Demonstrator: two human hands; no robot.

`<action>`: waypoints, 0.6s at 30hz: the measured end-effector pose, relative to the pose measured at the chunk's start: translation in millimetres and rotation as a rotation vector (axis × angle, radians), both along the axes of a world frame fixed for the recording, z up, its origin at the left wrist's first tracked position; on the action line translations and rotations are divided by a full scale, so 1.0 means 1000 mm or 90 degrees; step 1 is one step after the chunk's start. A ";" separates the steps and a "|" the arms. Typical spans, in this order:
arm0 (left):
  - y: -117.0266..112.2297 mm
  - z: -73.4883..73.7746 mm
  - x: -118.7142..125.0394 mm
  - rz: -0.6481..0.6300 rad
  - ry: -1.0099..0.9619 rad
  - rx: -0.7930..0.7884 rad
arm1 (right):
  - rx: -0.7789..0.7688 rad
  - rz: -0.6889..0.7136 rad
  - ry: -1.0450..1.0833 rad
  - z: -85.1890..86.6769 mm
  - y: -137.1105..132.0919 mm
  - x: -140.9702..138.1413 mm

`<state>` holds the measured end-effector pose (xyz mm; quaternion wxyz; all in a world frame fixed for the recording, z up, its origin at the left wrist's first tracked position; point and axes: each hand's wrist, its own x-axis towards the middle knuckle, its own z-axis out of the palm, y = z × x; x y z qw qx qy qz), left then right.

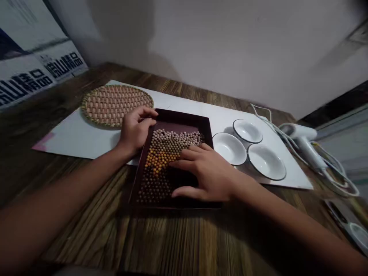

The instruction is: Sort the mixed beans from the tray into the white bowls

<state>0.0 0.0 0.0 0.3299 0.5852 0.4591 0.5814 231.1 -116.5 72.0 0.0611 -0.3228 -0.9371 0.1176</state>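
A dark maroon rectangular tray lies in front of me, partly on a white board. Small round beads cover much of its floor in bands of pale pink, olive, orange-yellow and dark brown. At the tray's upper left corner, my left hand grips the rim, thumb and fingers bent over it. My right hand is over the right half of the tray with its fingers spread, fingertips at the edge of the beads. It hides the beads or floor beneath it.
Three white bowls with dark rims stand right of the tray on the white board. A round woven mat lies at the left. Farther right are a white hair dryer with its cord and a phone-like object. Printed boxes stand back left.
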 end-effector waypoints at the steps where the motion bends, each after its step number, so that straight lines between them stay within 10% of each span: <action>1: 0.000 0.000 -0.001 -0.002 0.002 0.007 | -0.003 0.003 0.001 0.000 0.000 0.000; 18: 0.001 0.000 -0.003 -0.004 0.014 0.031 | 0.001 0.008 0.003 -0.003 0.002 0.001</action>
